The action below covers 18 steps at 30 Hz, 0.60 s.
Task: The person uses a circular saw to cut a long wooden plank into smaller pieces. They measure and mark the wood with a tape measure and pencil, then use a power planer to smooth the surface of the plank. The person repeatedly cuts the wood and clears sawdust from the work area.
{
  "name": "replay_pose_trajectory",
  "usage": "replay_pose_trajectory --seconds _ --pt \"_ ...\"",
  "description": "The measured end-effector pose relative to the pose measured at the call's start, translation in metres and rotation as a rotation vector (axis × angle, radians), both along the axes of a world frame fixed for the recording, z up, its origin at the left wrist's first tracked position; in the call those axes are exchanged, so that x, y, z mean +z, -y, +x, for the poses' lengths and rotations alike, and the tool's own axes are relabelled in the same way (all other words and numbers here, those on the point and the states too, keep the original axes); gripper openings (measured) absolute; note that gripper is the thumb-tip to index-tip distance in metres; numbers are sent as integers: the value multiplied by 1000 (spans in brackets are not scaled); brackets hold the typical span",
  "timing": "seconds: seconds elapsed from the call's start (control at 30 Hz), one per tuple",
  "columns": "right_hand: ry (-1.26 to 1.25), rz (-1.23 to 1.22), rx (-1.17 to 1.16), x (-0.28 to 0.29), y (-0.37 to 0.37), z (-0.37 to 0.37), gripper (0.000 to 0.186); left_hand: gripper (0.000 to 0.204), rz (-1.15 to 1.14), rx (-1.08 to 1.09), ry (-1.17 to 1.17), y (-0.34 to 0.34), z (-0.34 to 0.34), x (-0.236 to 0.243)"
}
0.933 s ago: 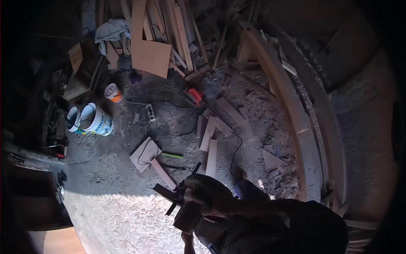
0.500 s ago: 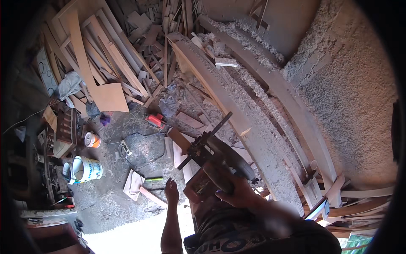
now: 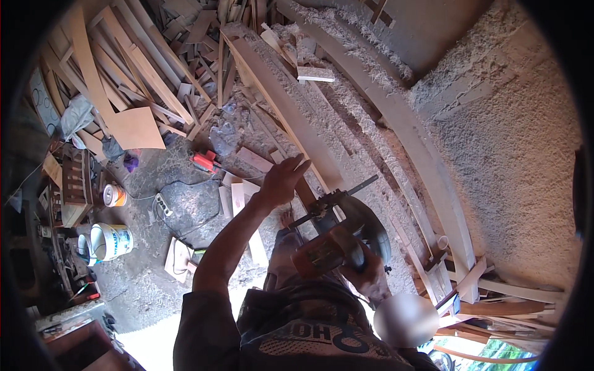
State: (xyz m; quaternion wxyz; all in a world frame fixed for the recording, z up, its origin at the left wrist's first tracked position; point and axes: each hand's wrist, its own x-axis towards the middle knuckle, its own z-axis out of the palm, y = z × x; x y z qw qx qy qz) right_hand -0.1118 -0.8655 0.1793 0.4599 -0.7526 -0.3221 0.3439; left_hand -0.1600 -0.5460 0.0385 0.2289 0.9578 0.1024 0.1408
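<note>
My right hand [image 3: 366, 272] is wrapped round the rear handle of a hand-held circular saw [image 3: 323, 252]. The saw has a dark round guard and a long black bar across its front. From that front a flat brown piece [image 3: 304, 193] sticks out. My left hand [image 3: 283, 180] reaches over to the far end of this piece, fingers stretched to the right. Whether those fingers touch the piece cannot be made out. Beside the saw, a long beam [image 3: 281, 111] dusted with shavings runs away from me. The blade itself is hidden.
Stacked boards [image 3: 142, 55] lean at the far left. A red power tool [image 3: 204, 162], a power strip [image 3: 163, 205] with a cable, a white bucket [image 3: 112, 242] and a small bucket [image 3: 114, 195] are on the floor. At right, a curved beam [image 3: 427, 154] borders a sawdust heap [image 3: 507, 148].
My left hand has risen from low beside my body to the brown piece in front of the saw. The saw has shifted right in my right hand. My view has turned somewhat.
</note>
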Motion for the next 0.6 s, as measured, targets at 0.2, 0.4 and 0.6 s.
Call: replay_pose_trajectory --seconds 0.2,0.4,0.6 --pt "-28 -100 -49 -11 -11 18 64 19 -177 27 -269 36 15 18" --pt "-24 -134 -34 -25 -15 33 66 36 -144 23 -305 77 12 9" --pt "27 -155 -6 -31 -8 41 67 24 -90 -13 -522 82 40 7"
